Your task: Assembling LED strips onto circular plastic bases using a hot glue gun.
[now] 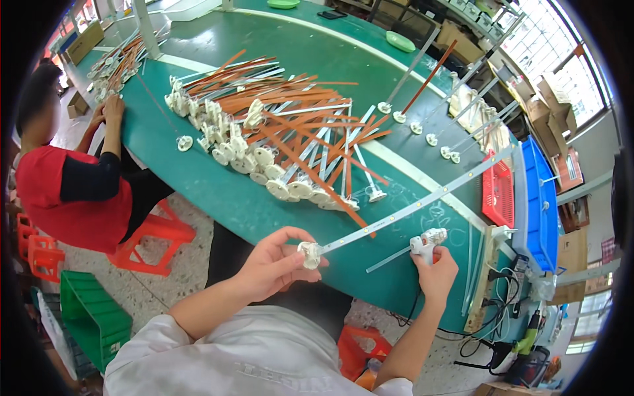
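Observation:
My left hand is closed on the round white end piece of a long LED strip. The strip slants up and away to the right above the green table, its small yellowish LEDs showing along it. My right hand grips a white hot glue gun by its handle, near the table's front edge. A clear glue stick juts from the gun toward the left. The gun is apart from the end piece.
A heap of brown and silver strips with white round ends covers the middle of the green table. Several strips stand upright on round bases at the far side. Red basket, blue tray and cables lie right; a co-worker sits left.

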Action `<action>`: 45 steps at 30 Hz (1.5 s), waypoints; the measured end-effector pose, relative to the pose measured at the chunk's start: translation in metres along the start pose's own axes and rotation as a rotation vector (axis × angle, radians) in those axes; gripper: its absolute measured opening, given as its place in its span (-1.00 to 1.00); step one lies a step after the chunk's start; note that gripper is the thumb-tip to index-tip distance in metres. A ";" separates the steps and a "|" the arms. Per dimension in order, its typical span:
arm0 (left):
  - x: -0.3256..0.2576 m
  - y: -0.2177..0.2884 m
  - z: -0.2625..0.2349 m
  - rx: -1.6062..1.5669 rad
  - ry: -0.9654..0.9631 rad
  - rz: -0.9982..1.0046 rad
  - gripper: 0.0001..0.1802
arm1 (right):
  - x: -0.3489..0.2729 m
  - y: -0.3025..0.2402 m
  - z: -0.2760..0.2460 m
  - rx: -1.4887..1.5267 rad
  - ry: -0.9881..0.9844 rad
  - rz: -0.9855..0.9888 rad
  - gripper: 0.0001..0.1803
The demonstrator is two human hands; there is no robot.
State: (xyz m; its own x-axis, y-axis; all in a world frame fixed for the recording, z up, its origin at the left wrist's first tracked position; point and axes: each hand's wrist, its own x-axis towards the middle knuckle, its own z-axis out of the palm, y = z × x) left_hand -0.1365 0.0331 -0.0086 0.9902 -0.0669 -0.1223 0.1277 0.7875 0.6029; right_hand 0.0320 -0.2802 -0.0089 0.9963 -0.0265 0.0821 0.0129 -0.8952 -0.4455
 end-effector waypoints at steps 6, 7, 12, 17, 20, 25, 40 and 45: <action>0.034 0.010 0.018 0.040 -0.081 0.028 -0.63 | -0.017 0.005 -0.002 -0.113 0.179 -0.188 -0.49; 0.040 0.013 0.024 0.075 -0.091 0.054 -0.62 | -0.022 0.004 -0.002 -0.257 0.285 -0.321 -0.47; 0.074 -0.001 0.035 0.319 -0.194 0.160 -0.59 | -0.032 -0.072 -0.048 0.819 0.083 -0.191 -0.60; 0.090 -0.026 0.045 0.386 -0.239 0.199 -0.52 | -0.023 -0.117 -0.058 0.951 -0.125 -0.202 -0.69; 0.097 -0.023 0.054 0.464 -0.224 0.203 -0.44 | -0.007 -0.111 -0.057 0.905 -0.120 -0.214 -0.81; 0.078 -0.007 0.050 1.239 -0.070 0.721 -0.39 | 0.053 -0.097 -0.063 0.646 0.241 -0.282 -0.90; 0.054 -0.001 -0.039 1.881 0.011 1.032 -0.79 | 0.335 0.059 0.009 0.052 0.566 -0.093 -0.79; 0.054 -0.002 -0.043 1.881 -0.001 1.024 -0.79 | 0.337 0.056 0.015 -0.010 0.547 -0.055 -0.77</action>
State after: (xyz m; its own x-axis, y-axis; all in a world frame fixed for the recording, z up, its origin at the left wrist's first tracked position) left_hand -0.0860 0.0543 -0.0508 0.7292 -0.1239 0.6729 -0.4268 -0.8511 0.3058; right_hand 0.3697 -0.3328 -0.0195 0.8046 -0.2046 0.5575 0.0602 -0.9058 -0.4194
